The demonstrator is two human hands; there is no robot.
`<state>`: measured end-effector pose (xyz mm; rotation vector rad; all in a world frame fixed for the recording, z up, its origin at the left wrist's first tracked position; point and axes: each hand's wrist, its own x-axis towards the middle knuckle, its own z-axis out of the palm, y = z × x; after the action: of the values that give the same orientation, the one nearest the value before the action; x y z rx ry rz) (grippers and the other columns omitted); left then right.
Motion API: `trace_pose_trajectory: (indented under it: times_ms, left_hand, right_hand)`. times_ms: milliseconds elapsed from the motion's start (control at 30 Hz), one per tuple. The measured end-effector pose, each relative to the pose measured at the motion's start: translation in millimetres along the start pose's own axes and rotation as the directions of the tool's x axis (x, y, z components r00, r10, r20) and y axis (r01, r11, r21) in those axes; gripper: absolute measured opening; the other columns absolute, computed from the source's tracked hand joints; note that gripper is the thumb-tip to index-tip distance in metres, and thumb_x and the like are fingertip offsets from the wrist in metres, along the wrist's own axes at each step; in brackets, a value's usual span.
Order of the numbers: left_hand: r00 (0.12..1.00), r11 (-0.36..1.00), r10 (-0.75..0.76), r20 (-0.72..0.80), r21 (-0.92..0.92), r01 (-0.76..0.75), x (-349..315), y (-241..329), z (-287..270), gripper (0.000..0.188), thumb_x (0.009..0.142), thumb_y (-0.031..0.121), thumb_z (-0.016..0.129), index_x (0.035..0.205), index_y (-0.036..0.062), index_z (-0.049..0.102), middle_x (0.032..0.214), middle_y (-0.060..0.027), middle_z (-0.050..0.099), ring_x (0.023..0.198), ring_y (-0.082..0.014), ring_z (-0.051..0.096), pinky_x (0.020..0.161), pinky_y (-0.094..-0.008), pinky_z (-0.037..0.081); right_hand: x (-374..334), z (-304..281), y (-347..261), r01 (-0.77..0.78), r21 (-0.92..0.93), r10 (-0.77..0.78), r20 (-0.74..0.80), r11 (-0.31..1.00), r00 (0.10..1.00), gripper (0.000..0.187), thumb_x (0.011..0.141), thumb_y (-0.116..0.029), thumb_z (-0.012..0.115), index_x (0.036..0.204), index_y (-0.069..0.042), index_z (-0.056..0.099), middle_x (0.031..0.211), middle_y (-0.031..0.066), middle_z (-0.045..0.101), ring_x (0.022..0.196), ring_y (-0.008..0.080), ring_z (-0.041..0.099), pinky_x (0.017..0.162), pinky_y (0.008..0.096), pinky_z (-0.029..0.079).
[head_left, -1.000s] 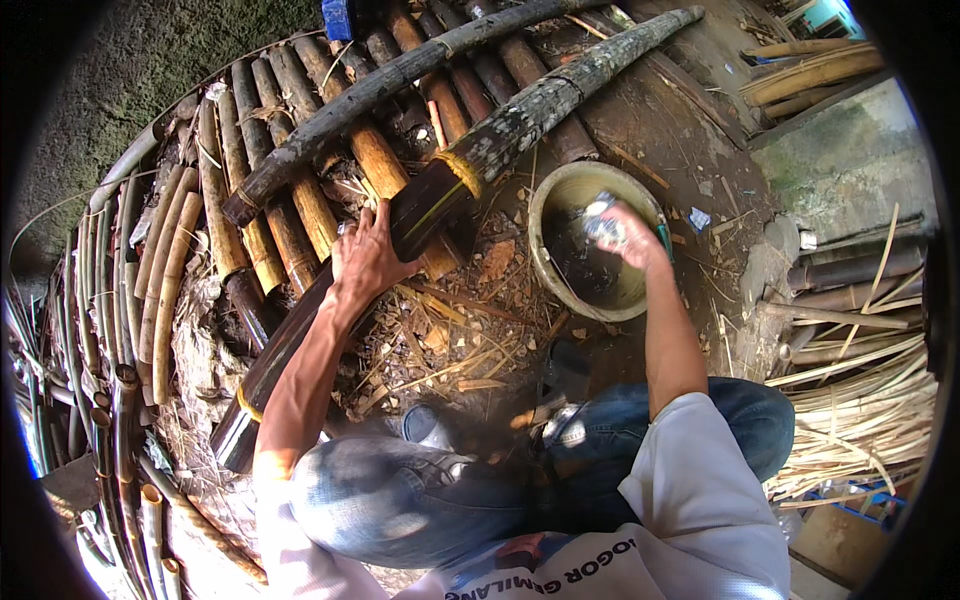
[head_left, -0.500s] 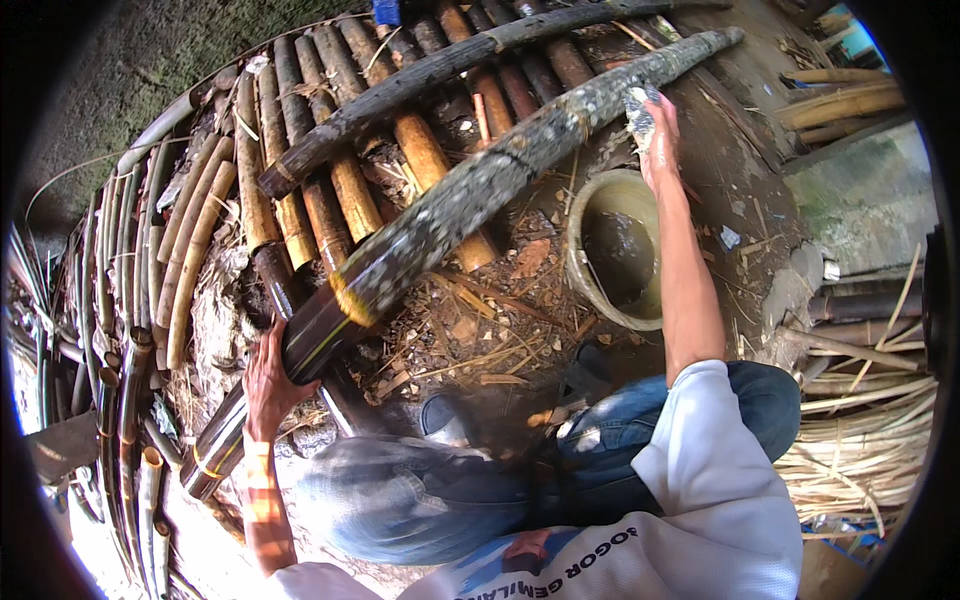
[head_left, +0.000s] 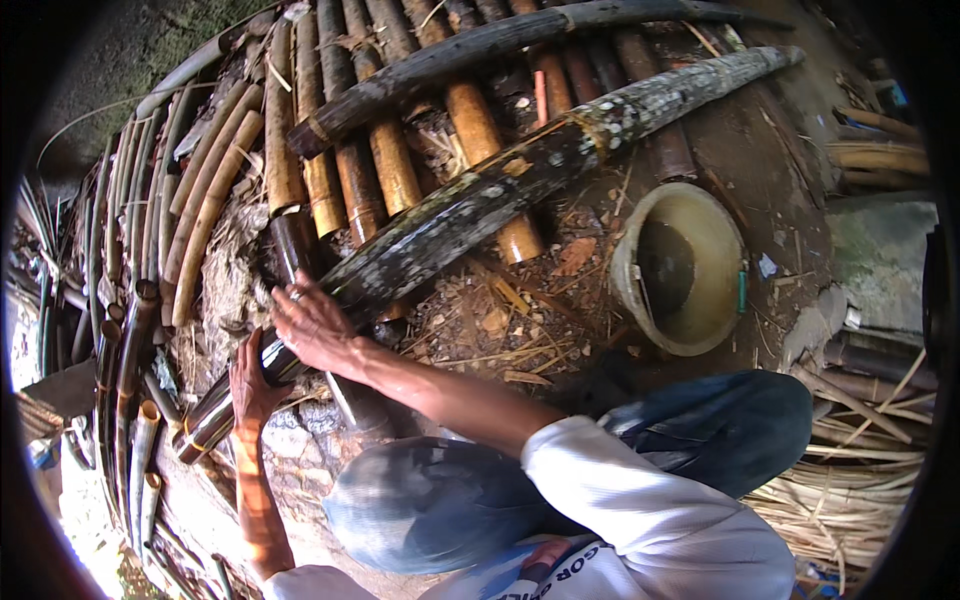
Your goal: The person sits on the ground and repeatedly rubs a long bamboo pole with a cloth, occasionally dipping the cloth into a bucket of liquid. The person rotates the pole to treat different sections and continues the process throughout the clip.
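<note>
Littered ground [head_left: 455,335] beneath your mottled bamboo pole [head_left: 440,235], left hand [head_left: 256,388] curved around it, right hand [head_left: 318,325] atop, its grip unclear.

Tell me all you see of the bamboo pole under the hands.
The bamboo pole looks long and round, with ringed joints: dark and shiny toward the lower left, paler and blotchy toward the upper right. It slants over a row of brown poles. The left hand and right hand touch its lower part.

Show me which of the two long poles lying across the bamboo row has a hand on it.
The lower, pale-blotched pole, nearer the bucket: the right hand lies on it. The upper, darker pole has no hand on it.
</note>
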<state>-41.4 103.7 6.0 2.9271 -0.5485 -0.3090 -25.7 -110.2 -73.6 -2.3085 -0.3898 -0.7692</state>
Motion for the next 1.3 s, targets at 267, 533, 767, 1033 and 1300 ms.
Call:
trace_pose_trajectory:
  times_ms: [267,533,767,1033,1300]
  left_hand:
    - [0.990,0.991,-0.123,-0.069,0.049,0.127,-38.4,1.7,8.2,0.120,0.051,0.015,0.096,0.156,0.0142,0.038,0.142,-0.0126,0.054,0.131,-0.0365,0.052,0.103,-0.0520,0.044]
    - [0.982,0.984,-0.173,-0.070,0.028,0.175,-36.8,14.6,15.7,0.120,0.053,0.015,0.096,0.157,0.0162,0.036,0.151,-0.0106,0.048,0.138,-0.0365,0.048,0.110,-0.0572,0.040]
    - [0.949,0.971,-0.238,0.209,0.060,0.230,-65.8,-48.0,-8.4,0.123,0.052,0.044,0.099,0.152,0.0057,0.038,0.144,-0.0165,0.054,0.137,-0.0382,0.051,0.109,-0.0629,0.040]
    - [0.977,0.975,-0.209,-0.052,0.065,0.212,-57.4,-19.3,19.9,0.117,0.053,0.033,0.098,0.152,0.0093,0.039,0.142,-0.0151,0.051,0.135,-0.0393,0.049,0.108,-0.0655,0.036]
    - [0.973,0.983,-0.135,-0.187,0.100,0.155,-50.3,-17.5,20.4,0.116,0.055,0.032,0.097,0.152,0.0068,0.039,0.144,-0.0125,0.050,0.139,-0.0340,0.045,0.119,-0.0550,0.026]
  right_hand:
    - [20.7,-261.5,280.7,-0.375,-0.395,0.410,0.004,0.838,0.912,0.028,0.099,-0.024,0.059,0.121,-0.009,0.069,0.120,0.0234,0.068,0.110,0.0398,0.068,0.097,0.0519,0.053]
    - [26.4,-100.6,43.4,-0.239,-0.131,0.272,0.497,0.962,0.824,0.032,0.105,-0.032,0.054,0.118,-0.009,0.072,0.117,0.0160,0.071,0.112,0.0299,0.065,0.101,0.0508,0.047]
    - [7.2,-105.4,54.0,-0.236,-0.001,0.228,0.267,0.972,0.936,0.039,0.092,-0.026,0.068,0.129,-0.012,0.063,0.129,0.0181,0.059,0.123,0.0354,0.054,0.113,0.0560,0.031]
    - [33.2,-221.5,203.6,-0.591,-0.348,0.676,0.224,0.728,0.701,0.026,0.095,-0.033,0.061,0.103,-0.011,0.072,0.109,0.0183,0.073,0.102,0.0368,0.072,0.093,0.0529,0.054]
    - [7.8,-60.9,16.1,0.055,-0.068,-0.044,0.158,0.996,0.986,0.024,0.099,-0.026,0.066,0.119,-0.014,0.073,0.116,0.0098,0.070,0.117,0.0315,0.063,0.122,0.0576,0.029]
